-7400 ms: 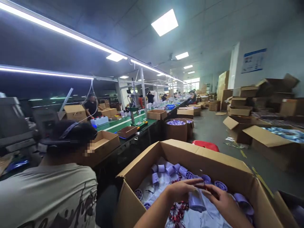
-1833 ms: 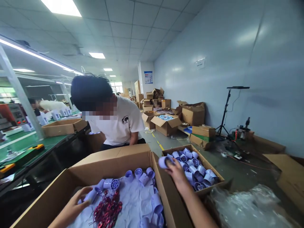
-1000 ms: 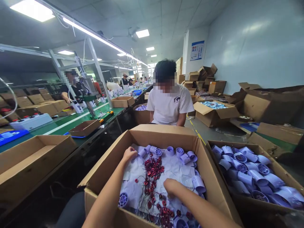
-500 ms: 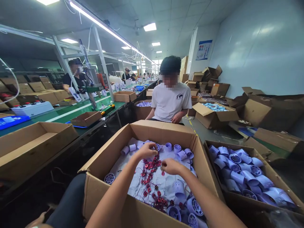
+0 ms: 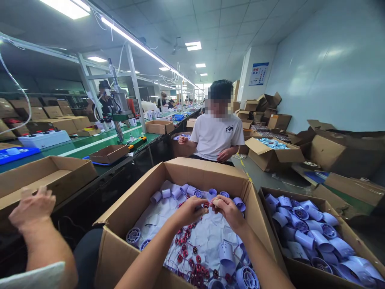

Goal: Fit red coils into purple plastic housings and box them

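Over a large cardboard box [image 5: 141, 257], my left hand [image 5: 192, 210] and my right hand [image 5: 228, 209] almost meet at the fingertips. Between them is a small dark-red round part [image 5: 206, 205] with thin wires, and both hands pinch at it. Just where each finger grips is too small to make out. Beneath the hands, a trail of similar red wired parts [image 5: 183, 241] lies on crumpled white sheeting [image 5: 156, 224]. Purple plastic cylinders, such as the upright one [image 5: 226, 253] and the spoked one [image 5: 247, 277], lie around the box's inner sides.
Another person's hand [image 5: 33, 206] reaches in at left, near an open carton [image 5: 69, 170]. Facing me sits a person in a white shirt [image 5: 218, 136]. On the right, a box of purple cylinders [image 5: 315, 237] adjoins mine. A green conveyor [image 5: 75, 146] runs along the left.
My hands have come together around the red part, the right moving up slightly. Another person's hand has appeared at left. The seated person has raised one hand.
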Tool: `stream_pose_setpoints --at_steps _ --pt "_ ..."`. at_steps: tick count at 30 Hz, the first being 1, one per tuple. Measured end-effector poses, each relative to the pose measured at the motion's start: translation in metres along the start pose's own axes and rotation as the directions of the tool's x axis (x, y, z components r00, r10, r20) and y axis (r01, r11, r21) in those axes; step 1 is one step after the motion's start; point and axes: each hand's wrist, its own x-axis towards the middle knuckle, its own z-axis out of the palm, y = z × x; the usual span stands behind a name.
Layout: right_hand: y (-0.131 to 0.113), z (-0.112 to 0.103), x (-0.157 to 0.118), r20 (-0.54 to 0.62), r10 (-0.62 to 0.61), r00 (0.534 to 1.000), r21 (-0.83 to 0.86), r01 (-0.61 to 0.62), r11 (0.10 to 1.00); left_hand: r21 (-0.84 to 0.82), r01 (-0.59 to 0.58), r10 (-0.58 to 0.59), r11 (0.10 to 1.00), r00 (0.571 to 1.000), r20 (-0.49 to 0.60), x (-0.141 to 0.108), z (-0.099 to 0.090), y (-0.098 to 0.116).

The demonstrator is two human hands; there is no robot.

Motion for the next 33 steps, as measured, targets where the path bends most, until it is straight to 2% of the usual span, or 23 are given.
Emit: stream_pose_setpoints --at_steps 4,7,11,14,16,18,20,22,23,25,27,28,30,33 --pt "0.001 -0.006 0.0 -0.036 -0.024 0.999 -0.07 0.021 0.997 0.056 0.033 -0.033 0.998 0.999 0.007 -0.002 -0.001 0.001" --pt "-0.001 -0.005 -0.003 -0.04 -0.073 0.997 -0.193 0.064 0.979 0.088 0.062 -0.063 0.994 0.998 0.015 -0.001 0.001 -0.001" --pt "-0.007 0.003 -0.008 0.0 -0.227 0.974 -0.438 0.204 0.876 0.105 0.099 -0.102 0.99 0.995 0.022 0.001 0.003 -0.004" --pt "-0.004 0.005 -0.009 0.002 -0.258 0.966 -0.386 0.239 0.891 0.038 0.134 -0.133 0.99 0.991 -0.014 0.002 0.003 -0.005" --pt "0.002 0.004 -0.007 -0.07 -0.242 0.968 -0.274 0.215 0.937 -0.099 0.188 -0.192 0.977 0.981 -0.033 0.003 0.003 -0.004" --pt "0.009 0.003 -0.004 -0.2 -0.227 0.953 -0.209 0.184 0.96 -0.267 0.256 -0.27 0.929 0.963 -0.015 0.004 0.005 -0.004" --pt "0.013 0.001 -0.002 -0.348 -0.23 0.909 -0.232 0.155 0.96 -0.398 0.307 -0.325 0.865 0.945 0.023 0.005 0.007 -0.005" --pt "0.013 0.001 -0.002 -0.406 -0.291 0.866 -0.343 0.15 0.927 -0.472 0.346 -0.362 0.811 0.93 0.059 0.007 0.011 -0.007" --pt "0.012 0.002 -0.003 -0.369 -0.338 0.866 -0.421 0.169 0.891 -0.498 0.361 -0.377 0.789 0.923 0.072 0.008 0.012 -0.008" --pt "0.01 0.005 -0.006 -0.194 -0.413 0.89 -0.555 0.247 0.794 -0.538 0.378 -0.396 0.753 0.914 0.088 0.009 0.014 -0.01" --pt "0.01 0.011 -0.009 -0.009 -0.423 0.906 -0.616 0.329 0.716 -0.565 0.367 -0.383 0.739 0.919 0.096 0.008 0.014 -0.011" --pt "0.01 0.014 -0.01 0.048 -0.415 0.908 -0.631 0.35 0.693 -0.573 0.355 -0.363 0.739 0.926 0.106 0.008 0.014 -0.011" --pt "0.013 0.02 -0.011 0.11 -0.392 0.914 -0.656 0.363 0.662 -0.57 0.341 -0.318 0.748 0.937 0.144 0.005 0.014 -0.011" --pt "0.017 0.025 -0.01 0.134 -0.38 0.915 -0.702 0.358 0.615 -0.52 0.35 -0.281 0.779 0.936 0.21 0.002 0.013 -0.011"
